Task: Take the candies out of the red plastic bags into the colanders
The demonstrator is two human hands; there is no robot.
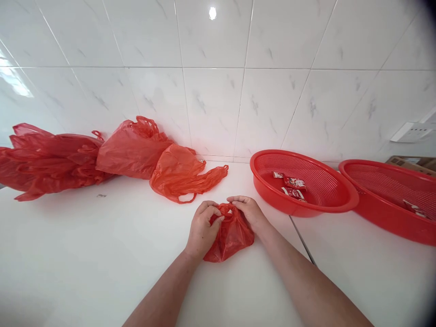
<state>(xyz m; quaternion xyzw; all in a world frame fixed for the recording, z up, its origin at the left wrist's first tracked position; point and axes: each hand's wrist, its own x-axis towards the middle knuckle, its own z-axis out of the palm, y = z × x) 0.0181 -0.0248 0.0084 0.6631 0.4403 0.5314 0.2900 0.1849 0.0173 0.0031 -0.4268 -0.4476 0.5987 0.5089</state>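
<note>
A small red plastic bag (231, 240) rests on the white table in front of me, its top gathered and twisted. My left hand (205, 227) pinches the gathered top from the left, thumb against fingers. My right hand (248, 211) grips the same top from the right, its fingers curled over the far side. What the bag holds cannot be made out through the plastic. Just beyond my hands lies a loose orange-red plastic bag (179, 175) with its handles spread toward the right.
A filled-looking red bag (131, 147) and a heap of red plastic bags (57, 159) lie at the left by the tiled wall. To the right stand a red perforated basket (306, 210) with several small packets (294, 182) and a second red basket (391, 218). A socket (410, 131) is on the wall.
</note>
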